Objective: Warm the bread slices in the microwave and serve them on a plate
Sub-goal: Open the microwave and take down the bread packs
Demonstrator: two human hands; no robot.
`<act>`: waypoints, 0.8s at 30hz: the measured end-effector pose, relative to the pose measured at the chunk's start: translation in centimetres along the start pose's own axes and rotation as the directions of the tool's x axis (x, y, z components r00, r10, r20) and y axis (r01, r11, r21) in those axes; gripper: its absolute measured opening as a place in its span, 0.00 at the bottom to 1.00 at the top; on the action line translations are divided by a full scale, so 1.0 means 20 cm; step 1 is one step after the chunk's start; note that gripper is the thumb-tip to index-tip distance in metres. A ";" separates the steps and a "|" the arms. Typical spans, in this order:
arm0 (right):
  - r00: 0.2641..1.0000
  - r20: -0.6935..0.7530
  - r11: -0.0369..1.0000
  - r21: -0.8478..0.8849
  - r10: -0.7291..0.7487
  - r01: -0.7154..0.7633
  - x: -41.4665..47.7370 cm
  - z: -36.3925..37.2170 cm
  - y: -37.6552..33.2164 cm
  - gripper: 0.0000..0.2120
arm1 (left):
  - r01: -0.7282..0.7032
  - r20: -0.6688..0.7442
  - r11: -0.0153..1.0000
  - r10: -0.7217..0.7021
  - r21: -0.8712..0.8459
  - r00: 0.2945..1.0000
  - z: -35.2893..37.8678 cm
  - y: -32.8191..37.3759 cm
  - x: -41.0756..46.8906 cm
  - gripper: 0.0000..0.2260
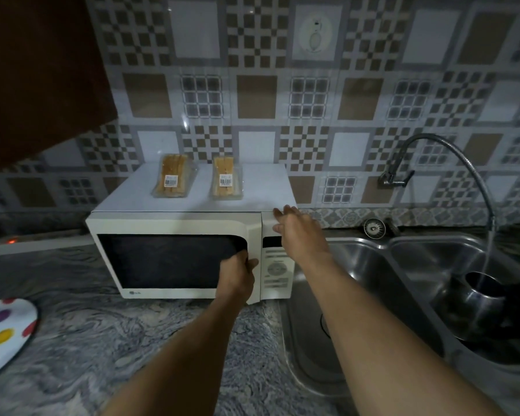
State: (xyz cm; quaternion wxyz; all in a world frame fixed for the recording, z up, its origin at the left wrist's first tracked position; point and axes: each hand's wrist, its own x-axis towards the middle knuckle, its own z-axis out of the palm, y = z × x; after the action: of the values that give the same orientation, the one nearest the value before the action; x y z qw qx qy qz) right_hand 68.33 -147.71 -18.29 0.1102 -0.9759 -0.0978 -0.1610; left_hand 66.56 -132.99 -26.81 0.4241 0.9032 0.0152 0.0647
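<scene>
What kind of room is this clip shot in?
Most likely a home kitchen: a white microwave on a marbled counter, a double steel sink with a running tap, and a tiled backsplash.

Two hands, left hand [237,273] and right hand [297,232], meet one microwave [174,256] at centre frame. Two packs of bread slices, one [173,180] and another [226,178], lie on top. One spotted plate [3,334] sits lower left; two sink basins [357,265] [427,259], one tap [433,163] and one metal pot [481,295] fill the right.
</scene>
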 end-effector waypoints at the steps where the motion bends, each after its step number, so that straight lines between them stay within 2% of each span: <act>1: 1.000 0.009 1.000 -0.001 -0.001 0.001 0.00 0.00 0.00 0.19 | 0.001 0.003 1.000 -0.001 0.010 1.000 0.00 -0.01 -0.01 0.07; 7: 0.999 0.035 1.000 -0.007 0.014 -0.014 -0.01 -0.02 -0.02 0.19 | -0.081 -0.030 0.994 0.083 0.074 0.996 -0.04 -0.06 -0.17 0.16; 10: 0.999 0.036 0.998 -0.057 0.013 -0.011 -0.03 -0.02 -0.03 0.25 | -0.085 -0.011 0.993 0.087 0.082 0.996 -0.06 -0.06 -0.20 0.12; 14: 0.994 0.106 0.999 -0.034 -0.014 0.018 -0.06 -0.06 -0.03 0.32 | -0.084 -0.037 0.988 0.090 0.133 0.995 -0.12 -0.08 -0.26 0.08; 16: 0.992 0.127 1.000 -0.016 -0.013 0.015 -0.08 -0.07 -0.04 0.33 | -0.099 -0.093 0.962 0.126 0.256 0.988 -0.17 -0.08 -0.28 0.08; 18: 0.992 0.124 1.000 0.000 -0.021 0.021 -0.09 -0.08 -0.05 0.33 | -0.091 -0.200 0.930 0.171 0.355 0.965 -0.24 -0.07 -0.29 0.12; 21: 0.993 0.110 0.999 0.004 -0.042 0.042 -0.10 -0.09 -0.05 0.31 | -0.124 -0.385 0.899 0.300 0.419 0.873 -0.33 0.03 -0.28 0.11; 23: 0.993 0.109 0.999 0.007 -0.049 0.048 -0.10 -0.10 -0.06 0.30 | -0.139 -0.431 0.878 0.356 0.457 0.829 -0.36 0.08 -0.23 0.12; 24: 0.993 0.108 0.999 0.008 -0.047 0.047 -0.10 -0.10 -0.06 0.29 | -0.131 -0.417 0.871 0.353 0.474 0.837 -0.37 0.09 -0.19 0.14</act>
State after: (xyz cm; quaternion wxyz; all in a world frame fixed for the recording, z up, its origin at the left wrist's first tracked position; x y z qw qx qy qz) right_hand 65.67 -147.40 -16.94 0.1036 -0.9803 -0.1271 -0.1101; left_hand 61.72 -128.76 -21.21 0.1859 0.9211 0.0190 0.3414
